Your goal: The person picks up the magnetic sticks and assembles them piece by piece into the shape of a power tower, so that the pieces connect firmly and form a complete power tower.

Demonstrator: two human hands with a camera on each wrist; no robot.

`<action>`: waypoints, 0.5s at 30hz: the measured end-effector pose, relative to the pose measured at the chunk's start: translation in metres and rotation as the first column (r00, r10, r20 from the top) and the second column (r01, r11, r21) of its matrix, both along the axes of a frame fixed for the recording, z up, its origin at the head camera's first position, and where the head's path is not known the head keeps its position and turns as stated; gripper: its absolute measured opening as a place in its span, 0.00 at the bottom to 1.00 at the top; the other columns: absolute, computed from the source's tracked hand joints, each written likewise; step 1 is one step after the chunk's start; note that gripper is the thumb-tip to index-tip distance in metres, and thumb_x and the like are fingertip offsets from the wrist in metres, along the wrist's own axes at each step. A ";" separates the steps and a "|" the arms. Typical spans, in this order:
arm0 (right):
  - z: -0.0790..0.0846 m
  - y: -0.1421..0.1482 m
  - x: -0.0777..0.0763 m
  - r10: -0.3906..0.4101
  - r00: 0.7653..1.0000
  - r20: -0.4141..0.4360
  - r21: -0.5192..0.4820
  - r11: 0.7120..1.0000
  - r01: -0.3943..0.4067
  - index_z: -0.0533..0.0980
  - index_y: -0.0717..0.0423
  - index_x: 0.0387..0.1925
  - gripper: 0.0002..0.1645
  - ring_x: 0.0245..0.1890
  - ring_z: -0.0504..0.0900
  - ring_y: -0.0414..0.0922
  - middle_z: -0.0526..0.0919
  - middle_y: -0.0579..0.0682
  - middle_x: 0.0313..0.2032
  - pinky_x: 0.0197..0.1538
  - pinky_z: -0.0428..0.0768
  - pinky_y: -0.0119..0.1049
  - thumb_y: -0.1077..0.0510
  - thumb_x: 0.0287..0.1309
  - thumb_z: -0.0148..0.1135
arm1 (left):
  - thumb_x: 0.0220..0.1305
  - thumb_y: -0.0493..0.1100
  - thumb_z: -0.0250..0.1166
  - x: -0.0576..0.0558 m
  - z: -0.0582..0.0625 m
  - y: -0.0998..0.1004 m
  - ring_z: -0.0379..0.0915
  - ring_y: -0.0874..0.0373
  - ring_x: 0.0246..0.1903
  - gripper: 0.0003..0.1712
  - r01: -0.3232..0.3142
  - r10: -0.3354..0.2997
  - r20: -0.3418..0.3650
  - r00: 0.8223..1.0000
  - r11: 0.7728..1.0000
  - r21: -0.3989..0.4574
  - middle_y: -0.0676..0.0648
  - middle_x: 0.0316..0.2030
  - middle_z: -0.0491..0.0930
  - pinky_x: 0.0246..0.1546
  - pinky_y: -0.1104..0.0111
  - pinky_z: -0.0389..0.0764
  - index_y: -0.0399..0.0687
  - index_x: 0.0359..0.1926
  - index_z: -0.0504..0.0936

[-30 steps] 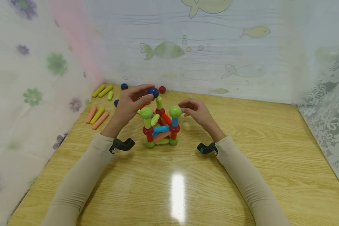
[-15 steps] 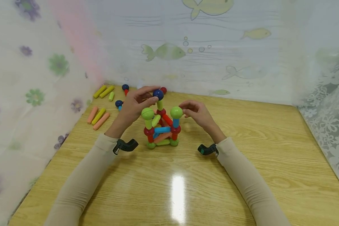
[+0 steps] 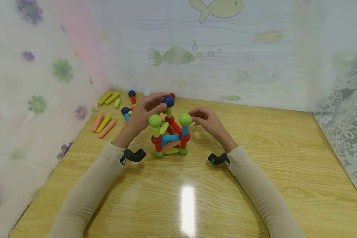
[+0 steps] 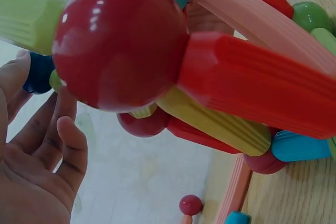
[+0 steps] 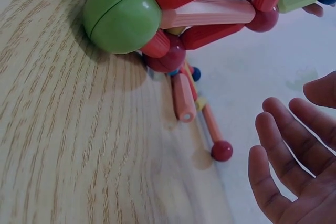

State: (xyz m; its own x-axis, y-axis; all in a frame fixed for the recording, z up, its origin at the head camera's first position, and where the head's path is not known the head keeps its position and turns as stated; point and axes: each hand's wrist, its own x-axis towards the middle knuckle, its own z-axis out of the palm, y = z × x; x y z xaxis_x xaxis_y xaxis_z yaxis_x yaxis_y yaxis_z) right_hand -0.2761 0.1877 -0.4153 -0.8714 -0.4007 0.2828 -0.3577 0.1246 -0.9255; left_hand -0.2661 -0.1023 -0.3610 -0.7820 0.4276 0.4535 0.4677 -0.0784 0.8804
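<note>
A frame of magnetic rods and balls stands on the table, with three uprights. The dark blue ball [image 3: 168, 101] sits on the light green rod [image 3: 169, 111] of the rear upright. Thumb and fingers of my left hand [image 3: 142, 111] pinch that ball, which the left wrist view also shows beside the thumb. Light green balls [image 3: 155, 121] cap the two front uprights. My right hand [image 3: 209, 120] is beside the right green ball [image 3: 185, 119], fingertips close to it. Its fingers are loosely bent, with nothing between them in the right wrist view. Red balls [image 4: 121, 43] join the middle level.
Loose yellow rods [image 3: 112, 98] and salmon rods [image 3: 106, 129] lie at the table's left. More balls and rods, including a blue ball [image 3: 132, 93], lie behind my left hand. Fish-printed curtain [image 3: 214, 76] hangs behind the table [image 3: 256, 158].
My left hand has moved right and slightly down, bringing the blue ball from beside the rear green rod onto its top. My right hand has stayed nearly in place.
</note>
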 end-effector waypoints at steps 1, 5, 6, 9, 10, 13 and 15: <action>0.000 0.000 0.000 -0.003 1.000 0.003 0.001 1.000 0.003 0.79 0.70 0.58 0.16 0.44 0.83 0.59 0.84 0.61 0.51 0.49 0.82 0.59 0.68 0.73 0.59 | 0.79 0.37 0.60 -0.001 0.000 0.001 0.79 0.41 0.43 0.22 0.004 -0.005 -0.006 1.000 1.000 -0.004 0.39 0.49 0.83 0.44 0.61 0.81 0.40 0.70 0.77; -0.001 0.001 0.001 -0.013 1.000 0.014 -0.002 1.000 0.013 0.80 0.68 0.57 0.15 0.43 0.84 0.52 0.85 0.57 0.49 0.48 0.83 0.53 0.67 0.72 0.60 | 0.79 0.37 0.60 -0.002 -0.002 0.002 0.79 0.43 0.43 0.23 0.020 -0.020 -0.029 0.999 1.000 -0.009 0.39 0.50 0.83 0.42 0.61 0.82 0.37 0.70 0.76; 0.000 0.001 0.001 -0.012 1.000 0.016 -0.005 1.000 0.012 0.80 0.68 0.56 0.15 0.43 0.84 0.50 0.85 0.57 0.49 0.48 0.84 0.52 0.66 0.72 0.60 | 0.79 0.38 0.60 -0.003 -0.002 0.003 0.79 0.43 0.43 0.23 0.022 -0.023 -0.032 0.999 1.000 -0.012 0.38 0.49 0.83 0.41 0.61 0.83 0.37 0.70 0.75; 0.000 0.000 0.002 -0.007 1.000 0.020 -0.011 1.000 0.007 0.81 0.67 0.55 0.15 0.42 0.84 0.49 0.85 0.57 0.48 0.47 0.84 0.50 0.65 0.72 0.61 | 0.79 0.39 0.60 -0.002 -0.003 0.002 0.79 0.43 0.42 0.24 0.022 -0.023 -0.032 0.999 1.000 -0.016 0.37 0.48 0.83 0.39 0.62 0.82 0.38 0.71 0.76; -0.001 0.000 0.001 -0.005 1.000 0.022 -0.012 1.000 0.006 0.81 0.67 0.55 0.15 0.42 0.85 0.49 0.85 0.57 0.48 0.47 0.84 0.50 0.65 0.72 0.61 | 0.79 0.40 0.61 -0.001 -0.002 0.002 0.79 0.43 0.42 0.24 0.020 -0.021 -0.033 0.999 1.000 -0.019 0.36 0.48 0.83 0.39 0.62 0.82 0.39 0.71 0.76; -0.001 -0.001 0.001 -0.007 0.999 0.032 -0.009 1.000 0.007 0.81 0.67 0.55 0.15 0.43 0.85 0.50 0.85 0.57 0.48 0.47 0.84 0.52 0.65 0.72 0.61 | 0.79 0.42 0.61 -0.001 -0.003 0.001 0.79 0.43 0.42 0.25 0.031 -0.032 -0.040 0.999 0.999 -0.026 0.37 0.47 0.83 0.39 0.62 0.82 0.40 0.72 0.75; -0.002 -0.001 0.001 -0.009 0.999 0.036 -0.005 1.000 0.009 0.81 0.67 0.55 0.15 0.43 0.85 0.50 0.85 0.57 0.48 0.47 0.84 0.51 0.65 0.72 0.61 | 0.80 0.44 0.60 -0.003 -0.003 -0.001 0.79 0.43 0.43 0.26 0.040 -0.042 -0.053 0.998 0.999 -0.036 0.36 0.48 0.83 0.39 0.62 0.82 0.41 0.73 0.73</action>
State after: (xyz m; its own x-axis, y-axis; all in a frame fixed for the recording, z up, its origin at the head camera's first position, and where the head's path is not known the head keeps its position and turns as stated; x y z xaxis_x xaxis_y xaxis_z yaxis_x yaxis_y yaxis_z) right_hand -0.2756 0.1865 -0.4171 -0.8846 -0.3915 0.2534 -0.3233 0.1233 -0.9382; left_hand -0.2686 -0.1031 -0.3644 -0.7384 0.4751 0.4786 0.5117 -0.0676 0.8565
